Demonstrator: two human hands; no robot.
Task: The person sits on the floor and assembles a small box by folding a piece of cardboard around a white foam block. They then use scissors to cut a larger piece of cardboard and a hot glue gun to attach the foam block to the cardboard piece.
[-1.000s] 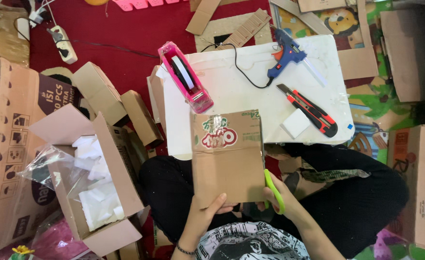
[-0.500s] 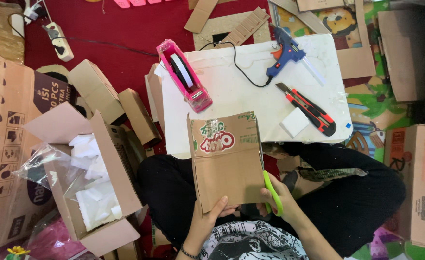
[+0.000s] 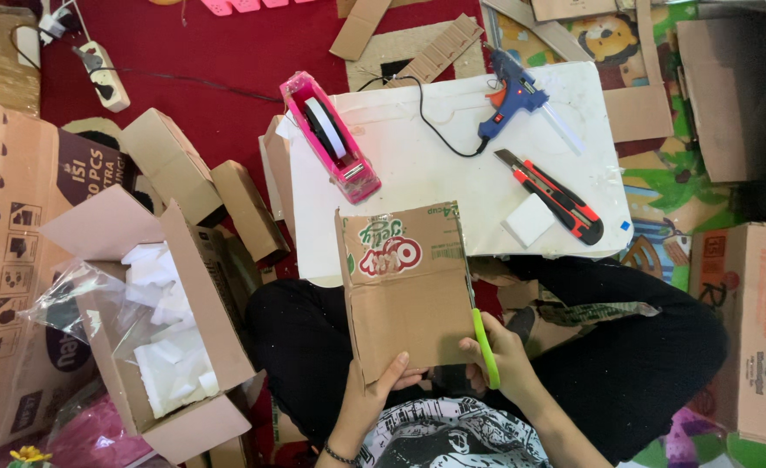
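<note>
Two hands share one cardboard sheet [image 3: 407,290] above our lap, at the white table's [image 3: 417,173] near edge. Our left hand [image 3: 372,400] curls its fingers over the sheet's bottom edge. Our right hand [image 3: 502,362] is closed on green scissors [image 3: 485,347], blade running up the sheet's right edge.
</note>
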